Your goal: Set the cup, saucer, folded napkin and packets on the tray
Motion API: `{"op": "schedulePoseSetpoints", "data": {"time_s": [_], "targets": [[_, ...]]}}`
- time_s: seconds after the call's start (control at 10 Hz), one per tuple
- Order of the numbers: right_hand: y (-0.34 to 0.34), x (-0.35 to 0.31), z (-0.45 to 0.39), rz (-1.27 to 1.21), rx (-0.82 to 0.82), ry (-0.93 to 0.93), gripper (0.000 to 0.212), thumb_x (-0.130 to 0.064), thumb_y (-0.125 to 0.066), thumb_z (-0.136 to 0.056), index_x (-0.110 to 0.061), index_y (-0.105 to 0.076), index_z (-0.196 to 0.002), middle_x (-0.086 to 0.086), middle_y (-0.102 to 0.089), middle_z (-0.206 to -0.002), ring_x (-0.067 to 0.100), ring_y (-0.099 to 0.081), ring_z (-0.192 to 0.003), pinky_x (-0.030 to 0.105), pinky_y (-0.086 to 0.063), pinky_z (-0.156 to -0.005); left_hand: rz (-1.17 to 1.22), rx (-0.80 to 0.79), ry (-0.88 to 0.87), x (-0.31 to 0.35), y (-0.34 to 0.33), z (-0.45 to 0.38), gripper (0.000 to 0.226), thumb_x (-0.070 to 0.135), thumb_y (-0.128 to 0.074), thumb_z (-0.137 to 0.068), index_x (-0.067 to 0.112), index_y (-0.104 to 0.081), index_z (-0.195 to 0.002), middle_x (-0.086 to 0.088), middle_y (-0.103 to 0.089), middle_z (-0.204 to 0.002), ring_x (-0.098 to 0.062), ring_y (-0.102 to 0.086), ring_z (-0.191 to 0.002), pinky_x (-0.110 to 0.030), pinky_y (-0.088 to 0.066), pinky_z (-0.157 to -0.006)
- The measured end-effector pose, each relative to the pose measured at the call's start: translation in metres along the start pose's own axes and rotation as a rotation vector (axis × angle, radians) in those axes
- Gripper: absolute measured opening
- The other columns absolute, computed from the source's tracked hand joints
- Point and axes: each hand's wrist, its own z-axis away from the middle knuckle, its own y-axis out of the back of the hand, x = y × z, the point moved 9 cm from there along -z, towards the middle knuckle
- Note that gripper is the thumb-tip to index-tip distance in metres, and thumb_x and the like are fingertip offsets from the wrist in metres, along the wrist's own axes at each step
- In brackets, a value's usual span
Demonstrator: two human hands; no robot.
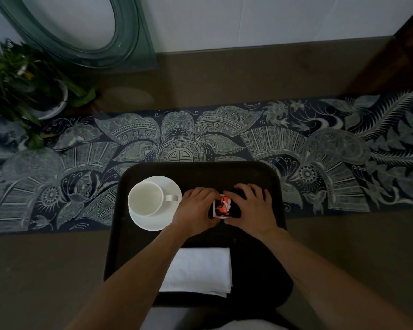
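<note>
A dark tray lies on the table in front of me. On its left side a white cup stands upright on a white saucer, handle pointing right. A folded white napkin lies flat on the tray's near part. In the middle of the tray my left hand and my right hand both grip red and white packets from either side, low over the tray. Whether the packets touch the tray is hidden by my fingers.
A dark blue patterned runner crosses the brown table under the tray's far end. A potted plant stands at the far left. A green glass oval frame leans on the wall behind.
</note>
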Motion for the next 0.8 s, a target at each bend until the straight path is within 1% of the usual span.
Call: {"op": "schedulePoseSetpoints", "data": {"time_s": [0.3,0.5,0.6,0.7,0.8], "targets": [[-0.003,-0.001,-0.002,0.004,-0.030,-0.009,0.082,-0.061,-0.070,-0.068,-0.046,-0.034,-0.139,-0.007,-0.029,-0.147,0.026,-0.017,-0.139,0.064,-0.013,-0.113,-0.005,0.000,0.005,-0.002,-0.003,0.000,0.065,0.048,-0.075,-0.067,0.030,-0.049,-0.124,0.005,-0.056,-0.130,-0.017,-0.047,-0.122,-0.041,-0.035,-0.103],[-0.003,-0.005,0.001,-0.009,-0.090,-0.026,0.092,-0.059,-0.068,-0.073,-0.038,-0.019,-0.148,-0.003,-0.024,-0.153,0.027,-0.013,-0.144,0.062,-0.015,-0.113,0.015,-0.020,0.023,0.000,-0.002,0.004,0.072,0.047,-0.075,-0.069,0.029,-0.045,-0.132,0.003,-0.050,-0.136,-0.018,-0.045,-0.125,-0.041,-0.037,-0.105],[0.003,-0.004,0.009,0.000,-0.090,-0.087,0.089,-0.062,-0.060,-0.079,-0.032,-0.015,-0.150,0.000,-0.019,-0.158,0.027,-0.009,-0.147,0.060,-0.013,-0.115,0.018,-0.041,0.064,0.002,0.000,0.009,0.077,0.051,-0.071,-0.073,0.027,-0.040,-0.139,0.001,-0.044,-0.144,-0.019,-0.041,-0.131,-0.041,-0.036,-0.109],[0.010,-0.006,0.016,0.051,-0.064,-0.101,0.079,-0.063,-0.051,-0.084,-0.032,-0.020,-0.150,0.000,-0.019,-0.159,0.027,-0.007,-0.148,0.061,-0.011,-0.115,0.013,-0.015,0.087,0.002,0.007,0.012,0.075,0.056,-0.065,-0.077,0.025,-0.040,-0.140,0.000,-0.042,-0.146,-0.020,-0.039,-0.133,-0.042,-0.034,-0.110],[0.015,-0.016,0.026,0.065,-0.060,-0.099,0.065,-0.062,-0.043,-0.089,-0.036,-0.029,-0.146,0.000,-0.023,-0.158,0.028,-0.007,-0.148,0.062,-0.007,-0.114,-0.037,-0.055,0.074,0.004,0.013,0.020,0.071,0.064,-0.055,-0.081,0.026,-0.043,-0.140,-0.001,-0.043,-0.146,-0.021,-0.037,-0.135,-0.043,-0.033,-0.111]]}}
